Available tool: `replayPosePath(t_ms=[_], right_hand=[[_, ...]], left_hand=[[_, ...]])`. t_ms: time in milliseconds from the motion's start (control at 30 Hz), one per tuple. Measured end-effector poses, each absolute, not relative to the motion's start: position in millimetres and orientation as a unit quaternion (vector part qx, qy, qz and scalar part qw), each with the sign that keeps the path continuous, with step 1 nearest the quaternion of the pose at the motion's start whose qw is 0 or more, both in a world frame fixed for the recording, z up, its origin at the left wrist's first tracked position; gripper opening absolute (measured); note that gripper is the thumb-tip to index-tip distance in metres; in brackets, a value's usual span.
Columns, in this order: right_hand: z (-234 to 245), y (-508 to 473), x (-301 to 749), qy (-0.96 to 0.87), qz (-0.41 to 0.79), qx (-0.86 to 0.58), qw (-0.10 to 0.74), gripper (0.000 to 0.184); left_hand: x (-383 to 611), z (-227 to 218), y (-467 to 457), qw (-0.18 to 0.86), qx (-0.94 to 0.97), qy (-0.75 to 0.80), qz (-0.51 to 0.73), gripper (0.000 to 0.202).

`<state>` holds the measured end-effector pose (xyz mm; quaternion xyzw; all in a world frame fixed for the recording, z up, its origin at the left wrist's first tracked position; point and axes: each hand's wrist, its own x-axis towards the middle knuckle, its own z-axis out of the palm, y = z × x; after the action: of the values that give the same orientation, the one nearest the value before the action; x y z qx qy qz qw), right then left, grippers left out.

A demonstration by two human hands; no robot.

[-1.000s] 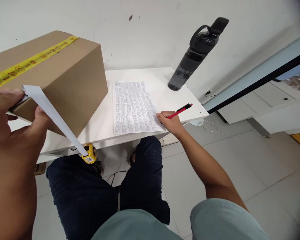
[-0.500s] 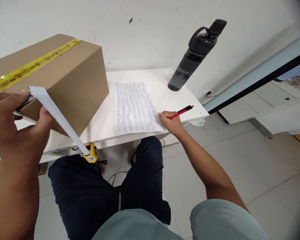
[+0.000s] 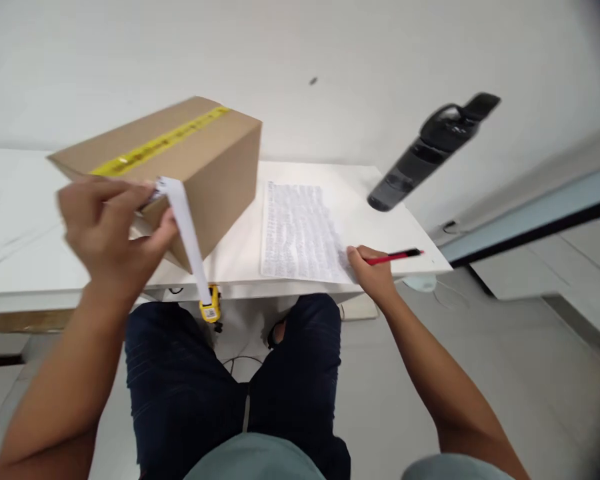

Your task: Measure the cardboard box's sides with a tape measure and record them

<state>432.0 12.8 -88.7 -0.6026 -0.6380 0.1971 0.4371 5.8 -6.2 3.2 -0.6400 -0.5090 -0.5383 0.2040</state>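
Note:
In the head view, my left hand (image 3: 113,223) is closed at the near corner of a cardboard box (image 3: 225,190). It pinches the end of a tape measure's white blade (image 3: 186,223) there. The blade slants down along the box to the yellow tape measure case (image 3: 211,305), which hangs just past the desk's front edge. My right hand (image 3: 375,273) is wrapped round a red and black pen (image 3: 395,257) and rests by the lower right corner of a sheet of paper (image 3: 300,233) covered in dense handwriting. The pen's writing tip is hidden by the hand.
Yellow printed tape (image 3: 165,142) runs along the box top. A dark, see-through water bottle (image 3: 425,157) stands at the right rear of the white desk (image 3: 20,220). A wall rises behind. My legs (image 3: 305,373) are under the desk's front edge.
The view has turned left, so box, paper and bottle appear farther right and lower. Both hands keep their holds on the blade and the pen. The tape measure case still hangs from the blade.

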Motion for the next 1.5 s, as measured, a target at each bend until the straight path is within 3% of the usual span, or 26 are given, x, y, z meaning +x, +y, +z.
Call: replayPosePath(t_ms=[100,300,433,633,833,900,1000,1133,1267,1333,1500], right_hand=[[-90.3,21.1,428.6,-0.655,0.104,-0.633,0.401,0.037],[-81.2,57.6,408.9,-0.726,-0.013,-0.649,0.226,0.029],[-75.2,77.7,392.7,-0.724,-0.022,-0.679,0.121,0.041],[-71.3,86.3,376.2,-0.707,-0.015,-0.702,0.082,0.038],[-55.3,89.2,367.6,-0.729,-0.022,-0.683,0.037,0.047],[-48.7,77.6,359.8,-0.746,-0.042,-0.662,0.062,0.051],[-56.3,29.4,338.4,-0.815,-0.032,-0.553,0.170,0.048],[-111.2,-75.4,290.3,-0.843,0.191,-0.375,0.336,0.029],[-166.7,-141.3,229.3,-0.687,0.373,-0.447,0.434,0.072],[-179.3,-142.3,200.8,-0.627,0.406,-0.465,0.475,0.081],[-183.8,-115.5,163.7,-0.553,0.429,-0.463,0.544,0.054]], left_hand=[[14.1,7.1,-13.9,0.327,-0.670,-0.469,-0.474,0.031],[21.0,6.1,-19.1,0.300,-0.650,-0.518,-0.468,0.024],[18.6,1.2,-18.8,0.320,-0.663,-0.464,-0.492,0.026],[18.5,-0.9,-17.4,0.311,-0.663,-0.477,-0.486,0.026],[20.1,1.4,-18.1,0.313,-0.659,-0.488,-0.480,0.020],[20.2,2.3,-18.6,0.313,-0.659,-0.495,-0.473,0.020],[20.5,3.1,-19.3,0.307,-0.661,-0.499,-0.469,0.018],[22.7,2.7,-19.7,0.280,-0.660,-0.515,-0.471,0.017],[26.0,2.1,-19.2,0.223,-0.659,-0.550,-0.461,0.017],[27.4,2.2,-19.2,0.210,-0.660,-0.559,-0.457,0.019],[28.2,2.8,-20.0,0.213,-0.658,-0.566,-0.449,0.022]])
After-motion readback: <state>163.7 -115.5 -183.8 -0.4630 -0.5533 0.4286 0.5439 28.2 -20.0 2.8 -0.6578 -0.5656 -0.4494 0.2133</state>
